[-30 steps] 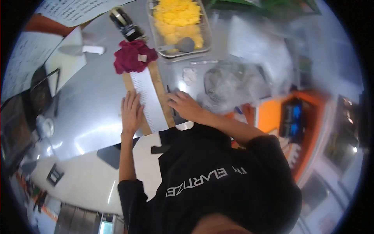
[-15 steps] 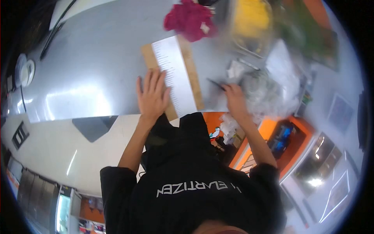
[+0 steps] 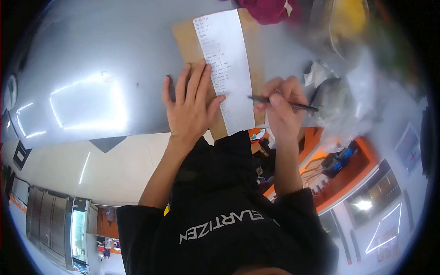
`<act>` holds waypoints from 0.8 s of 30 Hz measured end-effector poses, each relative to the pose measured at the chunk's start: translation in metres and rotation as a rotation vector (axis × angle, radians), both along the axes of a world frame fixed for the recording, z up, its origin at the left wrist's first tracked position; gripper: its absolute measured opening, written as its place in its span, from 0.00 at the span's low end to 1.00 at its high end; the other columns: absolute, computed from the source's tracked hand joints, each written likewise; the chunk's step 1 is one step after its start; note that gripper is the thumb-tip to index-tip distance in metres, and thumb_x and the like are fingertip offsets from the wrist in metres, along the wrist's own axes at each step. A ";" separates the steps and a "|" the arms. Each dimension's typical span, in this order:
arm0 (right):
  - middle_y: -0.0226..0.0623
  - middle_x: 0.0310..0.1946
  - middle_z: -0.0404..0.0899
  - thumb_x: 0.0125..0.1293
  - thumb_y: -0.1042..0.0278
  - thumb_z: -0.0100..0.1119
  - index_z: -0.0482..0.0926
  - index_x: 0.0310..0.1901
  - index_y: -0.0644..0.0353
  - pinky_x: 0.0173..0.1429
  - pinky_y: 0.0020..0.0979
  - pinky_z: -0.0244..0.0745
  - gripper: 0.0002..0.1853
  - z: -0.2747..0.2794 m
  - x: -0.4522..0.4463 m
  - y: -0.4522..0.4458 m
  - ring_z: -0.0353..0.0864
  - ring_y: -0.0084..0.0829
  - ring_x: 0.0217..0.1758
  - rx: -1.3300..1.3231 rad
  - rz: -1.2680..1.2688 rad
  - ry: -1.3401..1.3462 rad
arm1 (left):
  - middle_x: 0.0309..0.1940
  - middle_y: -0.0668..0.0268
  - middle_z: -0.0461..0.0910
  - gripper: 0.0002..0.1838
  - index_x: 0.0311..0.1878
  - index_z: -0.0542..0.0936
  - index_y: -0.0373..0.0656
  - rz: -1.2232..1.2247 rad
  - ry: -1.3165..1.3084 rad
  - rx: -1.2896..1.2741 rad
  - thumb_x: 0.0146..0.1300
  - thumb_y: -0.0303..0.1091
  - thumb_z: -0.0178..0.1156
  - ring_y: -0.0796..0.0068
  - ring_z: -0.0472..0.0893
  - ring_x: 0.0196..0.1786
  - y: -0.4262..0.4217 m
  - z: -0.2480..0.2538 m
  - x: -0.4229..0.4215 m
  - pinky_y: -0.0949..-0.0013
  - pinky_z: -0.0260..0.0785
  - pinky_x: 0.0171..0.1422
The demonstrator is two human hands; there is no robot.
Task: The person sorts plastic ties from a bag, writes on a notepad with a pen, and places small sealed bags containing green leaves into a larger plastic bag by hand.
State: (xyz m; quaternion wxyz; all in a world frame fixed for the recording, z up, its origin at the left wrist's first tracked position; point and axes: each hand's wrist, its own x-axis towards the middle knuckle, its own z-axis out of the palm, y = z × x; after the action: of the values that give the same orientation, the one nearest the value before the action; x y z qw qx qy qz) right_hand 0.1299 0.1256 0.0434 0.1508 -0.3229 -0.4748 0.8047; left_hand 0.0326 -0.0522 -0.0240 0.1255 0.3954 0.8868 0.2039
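Note:
A long strip of white paper (image 3: 236,73) with a column of handwritten lines along its left side lies on a brown sheet of cardboard or kraft paper (image 3: 185,39). My left hand (image 3: 191,98) rests flat with fingers spread on the left edge of both. Between the fingers of my right hand (image 3: 285,103) is a dark pen (image 3: 300,106), its tip pointing left just over the paper's right edge. Whether the tip touches the paper I cannot tell.
A grey metal table (image 3: 91,55) carries everything. Maroon cloth (image 3: 268,11) lies at the back, a yellow item (image 3: 350,18) in clear plastic behind to the right. Crumpled clear plastic bags (image 3: 339,105) sit right of my right hand. Orange shelving (image 3: 348,176) stands below the table's right side.
My right hand has picked up the pen from the table and brought it left to the paper. My left hand stays on the paper. The view has shifted.

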 end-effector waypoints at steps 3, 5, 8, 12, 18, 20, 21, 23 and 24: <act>0.46 0.39 0.77 0.70 0.74 0.64 0.69 0.39 0.59 0.43 0.37 0.87 0.10 -0.032 -0.010 0.004 0.84 0.35 0.39 0.326 0.138 0.067 | 0.74 0.69 0.71 0.35 0.73 0.73 0.48 -0.002 0.004 0.003 0.65 0.51 0.67 0.62 0.64 0.78 0.001 -0.004 -0.004 0.44 0.41 0.83; 0.48 0.45 0.80 0.67 0.83 0.62 0.71 0.43 0.62 0.51 0.36 0.86 0.10 -0.043 -0.008 0.000 0.86 0.35 0.45 0.262 0.108 0.078 | 0.73 0.72 0.72 0.35 0.72 0.75 0.49 0.007 0.013 -0.001 0.64 0.53 0.67 0.64 0.66 0.77 -0.001 -0.004 -0.002 0.45 0.43 0.82; 0.48 0.48 0.81 0.62 0.90 0.62 0.73 0.45 0.64 0.54 0.35 0.85 0.14 -0.047 -0.015 -0.011 0.87 0.34 0.47 0.259 0.042 0.076 | 0.71 0.77 0.74 0.34 0.70 0.78 0.53 0.039 0.040 -0.004 0.63 0.56 0.67 0.68 0.69 0.74 0.001 -0.005 -0.003 0.46 0.46 0.81; 0.47 0.48 0.79 0.58 0.94 0.62 0.74 0.46 0.65 0.55 0.33 0.85 0.17 -0.067 -0.018 -0.018 0.87 0.34 0.48 0.322 0.001 0.117 | 0.69 0.77 0.77 0.32 0.68 0.80 0.53 0.062 0.033 0.015 0.63 0.56 0.68 0.69 0.70 0.73 0.001 -0.009 -0.001 0.47 0.47 0.81; 0.43 0.49 0.76 0.58 0.94 0.61 0.76 0.46 0.65 0.55 0.31 0.84 0.16 -0.074 -0.019 -0.016 0.87 0.34 0.48 0.597 0.078 -0.002 | 0.71 0.67 0.74 0.36 0.70 0.76 0.47 0.031 0.021 0.077 0.62 0.52 0.72 0.61 0.67 0.76 0.000 -0.013 -0.002 0.46 0.44 0.82; 0.43 0.49 0.76 0.58 0.94 0.61 0.76 0.45 0.65 0.55 0.31 0.84 0.16 -0.071 -0.017 -0.019 0.86 0.33 0.47 0.620 0.071 -0.043 | 0.70 0.67 0.74 0.36 0.69 0.77 0.48 0.020 0.026 0.089 0.61 0.54 0.72 0.61 0.68 0.74 -0.002 -0.014 0.000 0.46 0.45 0.81; 0.43 0.49 0.76 0.57 0.94 0.61 0.77 0.45 0.65 0.55 0.31 0.84 0.16 -0.070 -0.017 -0.019 0.86 0.33 0.47 0.636 0.068 -0.058 | 0.70 0.67 0.74 0.36 0.68 0.78 0.49 0.009 0.038 0.094 0.60 0.55 0.73 0.61 0.68 0.73 -0.002 -0.014 -0.001 0.46 0.46 0.81; 0.43 0.49 0.77 0.57 0.93 0.62 0.77 0.45 0.64 0.54 0.31 0.84 0.16 -0.069 -0.014 -0.019 0.86 0.33 0.47 0.641 0.065 -0.053 | 0.67 0.70 0.76 0.34 0.65 0.81 0.51 0.007 0.036 0.113 0.59 0.57 0.72 0.63 0.71 0.69 -0.002 -0.011 -0.001 0.48 0.50 0.79; 0.43 0.49 0.77 0.57 0.92 0.63 0.78 0.45 0.64 0.53 0.31 0.84 0.16 -0.069 -0.013 -0.019 0.86 0.33 0.47 0.644 0.066 -0.050 | 0.65 0.73 0.78 0.33 0.63 0.83 0.53 0.016 0.023 0.128 0.58 0.58 0.72 0.66 0.72 0.66 -0.002 -0.008 -0.002 0.49 0.52 0.78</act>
State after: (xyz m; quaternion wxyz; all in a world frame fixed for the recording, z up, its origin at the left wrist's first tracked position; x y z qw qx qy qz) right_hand 0.1168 0.1065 -0.0257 0.2076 -0.2627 -0.7187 0.6094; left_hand 0.0308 -0.0540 -0.0320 0.0880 0.3978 0.8765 0.2564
